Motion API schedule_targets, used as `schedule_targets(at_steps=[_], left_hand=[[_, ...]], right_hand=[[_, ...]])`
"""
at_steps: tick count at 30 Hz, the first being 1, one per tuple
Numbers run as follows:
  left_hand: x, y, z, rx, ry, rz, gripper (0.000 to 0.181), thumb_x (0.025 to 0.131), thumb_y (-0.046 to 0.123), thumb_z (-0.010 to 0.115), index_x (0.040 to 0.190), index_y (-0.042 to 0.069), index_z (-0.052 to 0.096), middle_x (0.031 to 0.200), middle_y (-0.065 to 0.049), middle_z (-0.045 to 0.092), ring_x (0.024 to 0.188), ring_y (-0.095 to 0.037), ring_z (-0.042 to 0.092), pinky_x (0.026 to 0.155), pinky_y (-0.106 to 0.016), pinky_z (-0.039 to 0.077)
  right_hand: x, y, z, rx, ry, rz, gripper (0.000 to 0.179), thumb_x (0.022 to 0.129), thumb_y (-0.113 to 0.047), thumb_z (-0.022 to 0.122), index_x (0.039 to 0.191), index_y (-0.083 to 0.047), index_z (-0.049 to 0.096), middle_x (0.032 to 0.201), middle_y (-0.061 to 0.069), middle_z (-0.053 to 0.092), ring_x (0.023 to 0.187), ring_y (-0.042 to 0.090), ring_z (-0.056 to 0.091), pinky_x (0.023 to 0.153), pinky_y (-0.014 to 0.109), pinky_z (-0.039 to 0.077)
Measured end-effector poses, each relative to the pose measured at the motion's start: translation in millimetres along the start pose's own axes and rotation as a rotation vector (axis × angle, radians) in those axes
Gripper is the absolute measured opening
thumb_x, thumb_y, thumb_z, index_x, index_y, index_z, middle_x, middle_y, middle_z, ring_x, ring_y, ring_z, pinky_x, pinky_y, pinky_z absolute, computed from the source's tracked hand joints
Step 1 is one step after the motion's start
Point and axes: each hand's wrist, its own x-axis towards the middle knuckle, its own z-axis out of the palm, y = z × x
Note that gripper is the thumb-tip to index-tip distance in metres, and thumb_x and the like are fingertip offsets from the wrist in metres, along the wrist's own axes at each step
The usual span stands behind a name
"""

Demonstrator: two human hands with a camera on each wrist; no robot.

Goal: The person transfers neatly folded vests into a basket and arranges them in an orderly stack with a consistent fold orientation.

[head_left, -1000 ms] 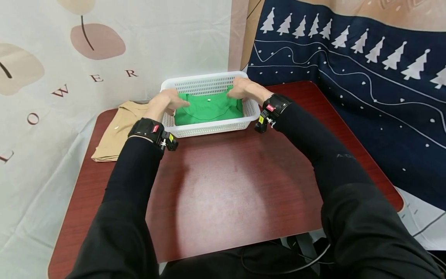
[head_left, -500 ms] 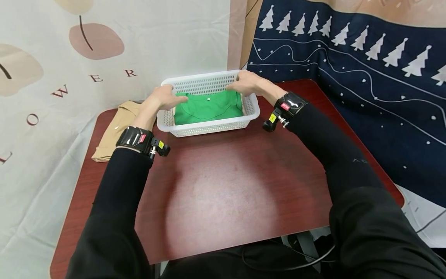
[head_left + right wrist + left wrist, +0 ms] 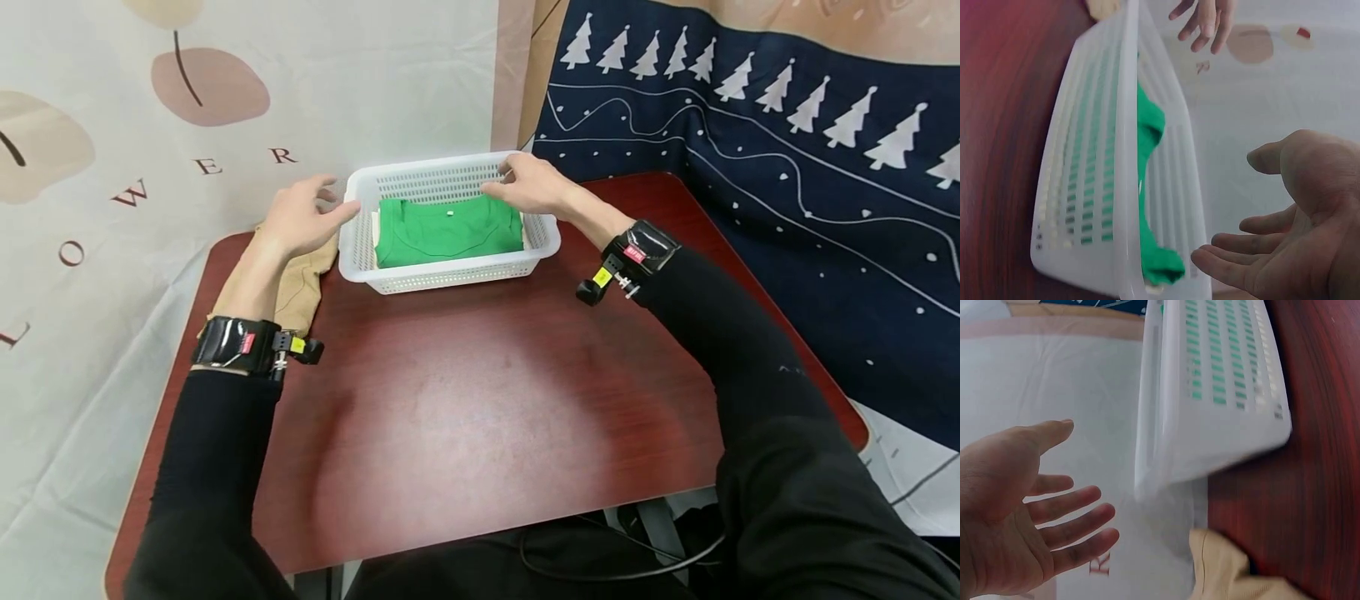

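Note:
A white perforated plastic basket (image 3: 450, 276) stands at the back of the table, with a folded green shirt (image 3: 450, 233) inside. Pale cream cloth shows at the shirt's side edges. My left hand (image 3: 303, 218) is off the basket's left end, above a folded tan garment (image 3: 300, 292) that it partly hides. In the left wrist view the fingers of that left hand (image 3: 1029, 512) are spread and hold nothing. My right hand (image 3: 531, 185) overlaps the basket's right back corner in the head view. Its fingers are relaxed and nothing is between them in the right wrist view.
The dark red table (image 3: 465, 375) carries the basket and the tan garment. Behind it hangs a pale printed cloth (image 3: 390, 75), and a navy cloth (image 3: 750, 183) with white trees hangs at the right. A cable (image 3: 637, 577) loops below the table's front edge.
My hands have drawn back from the green shirt, which stays in the basket. The left has moved left over the tan garment; the right has shifted slightly right.

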Motion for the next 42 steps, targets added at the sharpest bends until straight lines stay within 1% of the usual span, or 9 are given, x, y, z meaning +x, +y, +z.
schedule_targets(at_steps=[5, 10, 15, 18, 21, 27, 34, 39, 42], left_hand=[[-21.3, -27.3, -8.8, -0.014, 0.049, -0.025, 0.085, 0.114, 0.057, 0.056, 0.176, 0.005, 0.034, 0.166, -0.031, 0.057, 0.148, -0.054, 0.06, 0.121, -0.072, 0.049], [-40.6, -58.3, -12.4, -0.043, 0.085, -0.054, 0.086, 0.113, 0.058, 0.055, 0.176, 0.004, 0.034, 0.165, -0.032, 0.056, 0.144, -0.056, 0.062, 0.118, -0.073, 0.049], [-60.1, -89.7, -14.6, -0.089, 0.086, -0.099, 0.084, 0.115, 0.054, 0.053, 0.176, 0.0, 0.031, 0.165, -0.039, 0.052, 0.149, -0.061, 0.053, 0.123, -0.075, 0.043], [-74.1, -107.7, -14.9, -0.11, 0.078, -0.139, 0.085, 0.116, 0.055, 0.05, 0.176, -0.003, 0.028, 0.166, -0.043, 0.047, 0.153, -0.062, 0.047, 0.125, -0.077, 0.039], [-88.0, -124.1, -14.2, -0.093, 0.085, -0.192, 0.089, 0.116, 0.059, 0.048, 0.176, -0.003, 0.026, 0.168, -0.042, 0.046, 0.155, -0.061, 0.045, 0.125, -0.077, 0.039], [-106.9, -153.4, -12.2, -0.047, 0.121, -0.272, 0.09, 0.115, 0.061, 0.048, 0.175, -0.003, 0.029, 0.166, -0.039, 0.05, 0.155, -0.059, 0.045, 0.123, -0.075, 0.041], [-120.7, -179.9, -10.0, -0.036, 0.08, -0.369, 0.094, 0.115, 0.064, 0.043, 0.176, -0.005, 0.025, 0.168, -0.04, 0.046, 0.161, -0.067, 0.027, 0.126, -0.079, 0.034], [-127.6, -191.5, -7.3, -0.009, 0.058, -0.411, 0.092, 0.116, 0.062, 0.04, 0.173, -0.009, 0.027, 0.168, -0.042, 0.044, 0.16, -0.067, 0.027, 0.128, -0.077, 0.033], [-128.5, -200.6, -5.4, -0.002, 0.042, -0.423, 0.093, 0.116, 0.062, 0.039, 0.17, -0.012, 0.031, 0.165, -0.044, 0.045, 0.158, -0.066, 0.032, 0.127, -0.077, 0.036]], right_hand=[[-3.7, -12.1, 12.2, 0.019, 0.03, -0.091, 0.074, 0.115, -0.048, 0.06, 0.17, 0.0, 0.043, 0.17, 0.022, 0.055, 0.159, 0.035, 0.053, 0.132, 0.051, 0.046], [-3.2, -24.3, 29.6, 0.014, 0.079, -0.184, 0.067, 0.114, -0.044, 0.061, 0.163, 0.0, 0.051, 0.16, 0.022, 0.064, 0.151, 0.034, 0.062, 0.129, 0.048, 0.05], [-4.2, -40.1, 49.0, 0.012, 0.084, -0.23, 0.063, 0.114, -0.044, 0.061, 0.162, -0.003, 0.054, 0.16, 0.018, 0.066, 0.149, 0.031, 0.064, 0.129, 0.045, 0.05], [-5.3, -50.8, 61.3, 0.027, 0.079, -0.289, 0.061, 0.115, -0.042, 0.061, 0.162, -0.003, 0.055, 0.161, 0.017, 0.065, 0.149, 0.03, 0.063, 0.129, 0.044, 0.049], [-6.9, -62.7, 74.1, 0.048, 0.074, -0.365, 0.058, 0.115, -0.039, 0.062, 0.16, -0.002, 0.057, 0.159, 0.017, 0.066, 0.148, 0.032, 0.063, 0.127, 0.044, 0.051], [-8.2, -90.0, 98.9, 0.073, 0.027, -0.457, 0.054, 0.115, -0.038, 0.063, 0.158, -0.005, 0.059, 0.158, 0.014, 0.067, 0.147, 0.028, 0.064, 0.125, 0.04, 0.053], [-2.7, -119.8, 133.6, 0.101, -0.041, -0.568, 0.047, 0.114, -0.031, 0.063, 0.154, -0.006, 0.062, 0.156, 0.012, 0.07, 0.147, 0.026, 0.066, 0.122, 0.031, 0.053], [1.6, -142.0, 163.5, 0.106, -0.121, -0.572, 0.045, 0.115, -0.031, 0.063, 0.154, -0.008, 0.063, 0.152, 0.008, 0.072, 0.142, 0.018, 0.068, 0.12, 0.023, 0.052], [3.6, -153.4, 185.5, 0.089, -0.176, -0.572, 0.046, 0.116, -0.03, 0.062, 0.156, -0.007, 0.061, 0.155, 0.008, 0.071, 0.143, 0.017, 0.068, 0.121, 0.02, 0.051]])
